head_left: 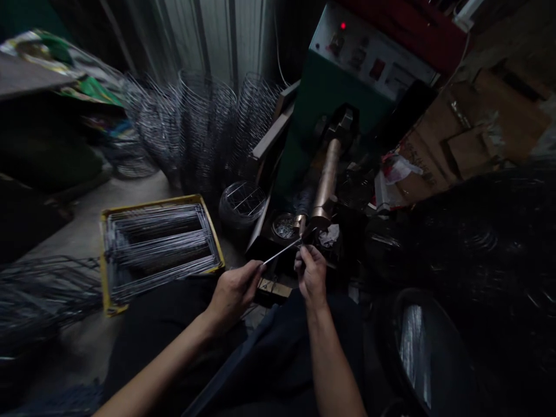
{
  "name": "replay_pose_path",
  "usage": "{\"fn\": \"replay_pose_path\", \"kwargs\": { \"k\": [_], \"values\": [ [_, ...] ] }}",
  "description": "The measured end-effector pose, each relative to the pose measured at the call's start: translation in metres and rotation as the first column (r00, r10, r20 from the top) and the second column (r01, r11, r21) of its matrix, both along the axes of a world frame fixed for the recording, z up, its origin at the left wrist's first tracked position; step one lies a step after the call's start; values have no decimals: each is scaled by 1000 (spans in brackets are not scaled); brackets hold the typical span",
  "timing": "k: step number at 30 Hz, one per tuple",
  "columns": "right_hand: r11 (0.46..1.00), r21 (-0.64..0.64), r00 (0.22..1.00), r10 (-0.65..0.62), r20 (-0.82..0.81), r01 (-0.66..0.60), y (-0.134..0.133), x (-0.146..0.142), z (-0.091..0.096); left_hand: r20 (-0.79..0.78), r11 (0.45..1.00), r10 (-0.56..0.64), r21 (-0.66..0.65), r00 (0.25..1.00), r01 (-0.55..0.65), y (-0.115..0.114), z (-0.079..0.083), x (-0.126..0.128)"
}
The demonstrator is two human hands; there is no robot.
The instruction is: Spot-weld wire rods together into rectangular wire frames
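My left hand (234, 289) is closed on the near end of a thin metal wire rod (282, 251) that slants up to the right. My right hand (310, 272) pinches the rod's far end just below the copper-coloured electrode arm (326, 179) of a green welding machine (334, 92). The rod tip sits at the jaw of that arm. A small round dish of metal bits (284, 226) lies just left of the jaw.
A yellow tray (108, 307) with several bent wire pieces sits at the left. Stacks of wire rings (204, 127) stand behind it, with a wire basket (243, 202) nearby. Dark wire coils (469, 243) and cardboard (478, 133) fill the right side.
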State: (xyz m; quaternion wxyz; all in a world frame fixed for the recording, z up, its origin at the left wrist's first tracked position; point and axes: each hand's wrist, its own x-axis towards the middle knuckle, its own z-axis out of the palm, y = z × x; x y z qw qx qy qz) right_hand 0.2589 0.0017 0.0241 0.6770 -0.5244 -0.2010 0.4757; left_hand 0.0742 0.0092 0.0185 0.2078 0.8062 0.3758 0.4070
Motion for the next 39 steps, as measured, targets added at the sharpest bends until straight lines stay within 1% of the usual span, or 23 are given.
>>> {"fn": "replay_pose_path", "kwargs": {
  "k": [3,6,10,13,16,21,25,29,31,32,35,37,39],
  "values": [
    [1000,7,1000,17,-11,-17,1,-1,4,-31,1000,8,19,999,-7,1,4,-1],
    [1000,-12,1000,0,-16,0,1,-2,5,-28,1000,-1,3,1000,1,0,7,-1],
    [999,-40,1000,-22,22,23,-3,5,4,1,998,-58,-36,998,58,3,4,5],
    [999,-16,998,-42,39,43,-4,14,3,18,992,-110,-66,994,111,12,2,12],
    [998,-18,997,-60,43,60,-1,21,4,35,985,-130,-107,991,133,23,4,16],
    [997,-29,996,-67,64,69,5,20,7,39,987,-139,-72,990,141,39,11,14],
    [996,-26,996,-79,47,80,8,18,6,23,986,-151,-63,988,152,46,13,13],
    [998,18,996,-65,55,64,11,19,3,8,977,-179,-118,984,178,48,16,11],
    [999,31,997,-38,68,36,7,20,0,7,974,-181,-134,983,180,49,17,10],
    [1000,18,997,-21,80,20,1,21,-2,8,974,-183,-133,983,182,50,17,9],
    [994,-86,986,76,151,-63,-27,18,-14,13,974,-193,-114,981,194,54,15,9],
    [967,-177,954,219,205,-184,-54,10,-27,1,976,-193,-98,981,192,53,13,11],
    [900,-282,883,402,242,-332,-82,-2,-42,-61,976,-214,-59,975,211,46,10,13]
  ]
}}
